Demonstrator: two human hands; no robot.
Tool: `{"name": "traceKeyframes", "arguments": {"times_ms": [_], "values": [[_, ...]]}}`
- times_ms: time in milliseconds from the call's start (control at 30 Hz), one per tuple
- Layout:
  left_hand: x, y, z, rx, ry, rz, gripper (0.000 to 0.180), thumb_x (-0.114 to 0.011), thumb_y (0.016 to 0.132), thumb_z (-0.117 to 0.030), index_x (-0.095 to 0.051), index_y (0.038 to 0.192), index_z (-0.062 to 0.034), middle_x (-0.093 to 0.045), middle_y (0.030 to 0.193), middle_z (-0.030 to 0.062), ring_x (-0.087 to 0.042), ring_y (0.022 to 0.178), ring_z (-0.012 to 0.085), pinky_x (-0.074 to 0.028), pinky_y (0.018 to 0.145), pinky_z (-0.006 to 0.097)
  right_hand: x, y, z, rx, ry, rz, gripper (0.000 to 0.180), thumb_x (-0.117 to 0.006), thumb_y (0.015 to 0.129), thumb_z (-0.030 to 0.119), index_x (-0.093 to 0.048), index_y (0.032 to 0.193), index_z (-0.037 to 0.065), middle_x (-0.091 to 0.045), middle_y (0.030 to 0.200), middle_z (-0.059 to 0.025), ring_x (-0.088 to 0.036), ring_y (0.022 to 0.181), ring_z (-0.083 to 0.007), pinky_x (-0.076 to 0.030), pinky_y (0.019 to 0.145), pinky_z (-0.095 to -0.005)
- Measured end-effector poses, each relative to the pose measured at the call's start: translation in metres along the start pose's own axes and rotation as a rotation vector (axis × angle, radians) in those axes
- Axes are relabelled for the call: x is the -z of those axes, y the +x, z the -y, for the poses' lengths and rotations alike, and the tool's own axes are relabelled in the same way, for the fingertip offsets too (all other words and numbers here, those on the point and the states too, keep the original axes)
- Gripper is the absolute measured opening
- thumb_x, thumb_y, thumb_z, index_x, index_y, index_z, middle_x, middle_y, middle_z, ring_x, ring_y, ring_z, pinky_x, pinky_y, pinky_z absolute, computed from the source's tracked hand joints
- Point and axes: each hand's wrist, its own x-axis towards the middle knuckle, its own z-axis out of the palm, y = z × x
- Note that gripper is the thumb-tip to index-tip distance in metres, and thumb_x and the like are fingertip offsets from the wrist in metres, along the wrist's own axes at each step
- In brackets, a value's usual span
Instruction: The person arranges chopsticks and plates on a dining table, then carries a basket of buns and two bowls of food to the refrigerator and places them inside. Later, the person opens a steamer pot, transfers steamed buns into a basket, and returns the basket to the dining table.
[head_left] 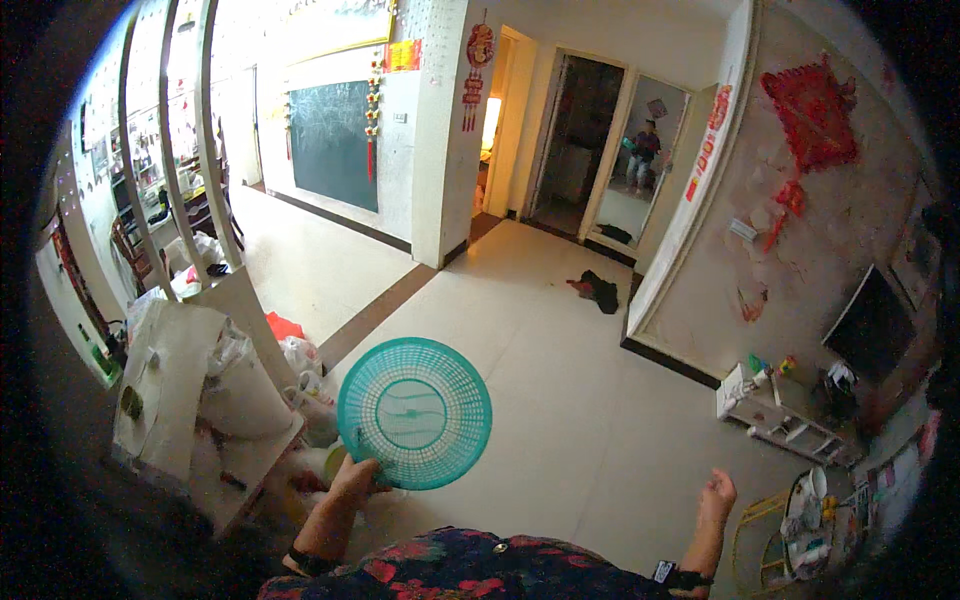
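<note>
A round teal plastic strainer basket (467, 413) with a mesh wall and base hangs in front of me, above the floor. My left hand (355, 478) is closed on its lower left rim, and I see through the mesh to the floor. To the right and apart from it, my right hand (716, 494) is raised with loosely bent fingers. Nothing shows in it. The nearest thing to that hand is a yellow-framed rack (762, 520) at the lower right.
At left, a covered table (172, 385) stands by white posts, with plastic bags (300, 355) on the floor beside it. A dark cloth (598, 291) lies on the pale tiles (545, 375). A low white cabinet (775, 410) lines the right wall. A doorway (575, 140) opens ahead, beside a mirror (640, 165).
</note>
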Motion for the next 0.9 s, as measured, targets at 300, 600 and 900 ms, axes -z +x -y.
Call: {"name": "traceKeyframes", "arguments": {"times_ms": [300, 600, 900], "values": [[-0.002, 0.198, -0.039, -0.165, 0.091, -0.104, 0.035, -0.074, 0.074, -0.009, -0.059, 0.105, -0.0029, -0.053, 0.112, 0.0136, -0.055, 0.103, 0.0327, -0.057, 0.068, 0.043, -0.147, 0.151, 0.005, 0.044, 0.026, 0.121, 0.073, -0.056, 0.076, -0.011, -0.035, 0.143, 0.009, -0.035, 0.144, -0.0198, -0.055, 0.110, -0.0268, -0.049, 0.073, -0.0362], [-0.018, 0.294, -0.146, -0.110, -0.352, -0.433, 0.053, -0.053, 0.083, -0.007, -0.033, 0.132, -0.0083, -0.055, 0.104, 0.0123, -0.061, 0.083, 0.0281, -0.053, 0.063, 0.046, -0.493, 0.302, 0.162, 0.018, -0.076, 0.756, 0.050, -0.067, 0.081, 0.016, -0.054, 0.126, -0.001, -0.065, 0.108, -0.0106, -0.063, 0.094, -0.0178, -0.049, 0.073, -0.0310], [0.082, 0.446, -0.178, -0.155, -0.452, -0.607, 0.056, -0.052, 0.075, -0.006, -0.033, 0.127, -0.0023, -0.051, 0.089, 0.0123, -0.058, 0.069, 0.0250, -0.050, 0.052, 0.040, -0.749, 0.330, 0.241, 0.199, -0.276, 1.271, 0.047, -0.068, 0.083, 0.013, -0.055, 0.126, -0.001, -0.064, 0.107, -0.0111, -0.060, 0.096, -0.0180, -0.049, 0.080, -0.0294]]}}
